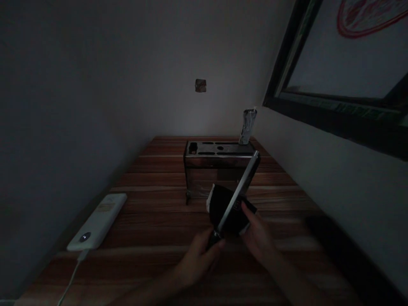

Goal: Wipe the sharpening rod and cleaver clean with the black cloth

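Note:
My left hand [204,255] is closed around the black handle of a honing steel [237,193]. Its pale rod slants up and to the right. Against the rod's lower part, my right hand [256,236] grips a black cloth [221,204] with whitish edges, the thumb lying on top. Behind both hands stands a knife block [219,161] with slots in its shiny top and a see-through front. A plastic-wrapped handle [247,126] sticks up from its right end. The rod's tip overlaps the block's right side in view; whether they touch, I cannot tell.
On the left of the striped wooden table [159,221] lies a white power bank [98,221] with a cable [72,278] plugged in. A dark long object [344,255] lies along the right edge. Walls close in on both sides, with a dark-framed window [338,114] at right.

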The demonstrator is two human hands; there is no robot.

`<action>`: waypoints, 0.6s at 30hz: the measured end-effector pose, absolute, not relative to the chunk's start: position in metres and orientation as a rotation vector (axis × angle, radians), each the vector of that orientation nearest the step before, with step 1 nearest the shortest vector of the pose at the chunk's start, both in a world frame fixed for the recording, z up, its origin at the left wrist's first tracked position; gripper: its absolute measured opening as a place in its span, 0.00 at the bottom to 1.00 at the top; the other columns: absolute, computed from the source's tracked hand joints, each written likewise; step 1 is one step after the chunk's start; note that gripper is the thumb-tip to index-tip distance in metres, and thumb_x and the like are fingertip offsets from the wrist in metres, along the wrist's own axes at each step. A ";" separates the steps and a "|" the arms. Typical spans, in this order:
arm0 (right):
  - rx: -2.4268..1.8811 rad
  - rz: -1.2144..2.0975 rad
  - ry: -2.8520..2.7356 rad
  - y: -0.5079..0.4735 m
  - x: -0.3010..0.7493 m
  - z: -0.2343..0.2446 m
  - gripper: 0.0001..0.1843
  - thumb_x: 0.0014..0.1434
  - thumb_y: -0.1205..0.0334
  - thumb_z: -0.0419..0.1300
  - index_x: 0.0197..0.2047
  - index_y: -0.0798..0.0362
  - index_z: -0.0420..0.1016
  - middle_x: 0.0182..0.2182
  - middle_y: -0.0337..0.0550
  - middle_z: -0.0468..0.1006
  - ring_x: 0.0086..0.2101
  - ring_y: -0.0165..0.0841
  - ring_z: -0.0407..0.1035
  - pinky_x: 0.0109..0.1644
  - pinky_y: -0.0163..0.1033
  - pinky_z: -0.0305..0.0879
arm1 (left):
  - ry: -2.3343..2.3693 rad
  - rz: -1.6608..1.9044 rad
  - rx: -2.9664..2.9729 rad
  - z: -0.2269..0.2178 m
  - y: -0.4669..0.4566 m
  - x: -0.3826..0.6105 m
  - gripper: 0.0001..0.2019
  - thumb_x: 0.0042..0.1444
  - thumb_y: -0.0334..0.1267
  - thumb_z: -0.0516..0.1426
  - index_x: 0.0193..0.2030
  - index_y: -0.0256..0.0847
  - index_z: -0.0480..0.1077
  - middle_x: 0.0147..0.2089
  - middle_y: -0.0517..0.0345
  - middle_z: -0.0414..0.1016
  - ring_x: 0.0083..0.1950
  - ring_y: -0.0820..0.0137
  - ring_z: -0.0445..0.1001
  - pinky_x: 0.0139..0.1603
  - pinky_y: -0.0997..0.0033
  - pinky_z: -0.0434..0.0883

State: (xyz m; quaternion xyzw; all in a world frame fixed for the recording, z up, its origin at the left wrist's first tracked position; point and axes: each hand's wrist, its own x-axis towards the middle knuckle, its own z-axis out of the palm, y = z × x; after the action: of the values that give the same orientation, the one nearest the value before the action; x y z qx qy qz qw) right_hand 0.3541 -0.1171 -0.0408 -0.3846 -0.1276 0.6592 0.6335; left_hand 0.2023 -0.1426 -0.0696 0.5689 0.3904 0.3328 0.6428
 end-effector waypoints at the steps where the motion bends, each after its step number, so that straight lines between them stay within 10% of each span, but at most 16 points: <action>1: -0.875 1.516 -0.278 -0.119 0.352 -0.042 0.14 0.43 0.58 0.67 0.36 0.50 0.76 0.34 0.38 0.81 0.36 0.34 0.74 0.41 0.37 0.68 | 0.902 0.743 1.303 -0.071 -0.143 0.202 0.17 0.54 0.52 0.52 0.32 0.37 0.60 0.16 0.71 0.55 0.14 0.82 0.50 0.13 0.83 0.50; 11: -0.900 1.524 -0.226 -0.124 0.349 -0.039 0.17 0.42 0.55 0.68 0.36 0.50 0.76 0.38 0.39 0.80 0.43 0.38 0.71 0.48 0.41 0.66 | 1.142 0.818 1.569 -0.064 -0.142 0.202 0.13 0.56 0.43 0.51 0.39 0.37 0.70 0.33 0.57 0.72 0.34 0.71 0.67 0.35 0.76 0.64; 18: -0.969 1.422 -0.234 -0.124 0.352 -0.041 0.17 0.43 0.55 0.67 0.38 0.50 0.76 0.38 0.38 0.80 0.47 0.37 0.69 0.53 0.41 0.61 | 1.145 0.856 1.506 -0.063 -0.143 0.202 0.17 0.56 0.48 0.50 0.41 0.37 0.69 0.24 0.59 0.69 0.27 0.71 0.67 0.27 0.77 0.65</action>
State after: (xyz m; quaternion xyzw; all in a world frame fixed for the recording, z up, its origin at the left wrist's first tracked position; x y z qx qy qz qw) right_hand 0.3518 -0.1242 -0.0413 -0.4259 -0.1027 0.6249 0.6461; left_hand 0.2017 -0.1431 -0.0628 0.6249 0.4750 0.3552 0.5076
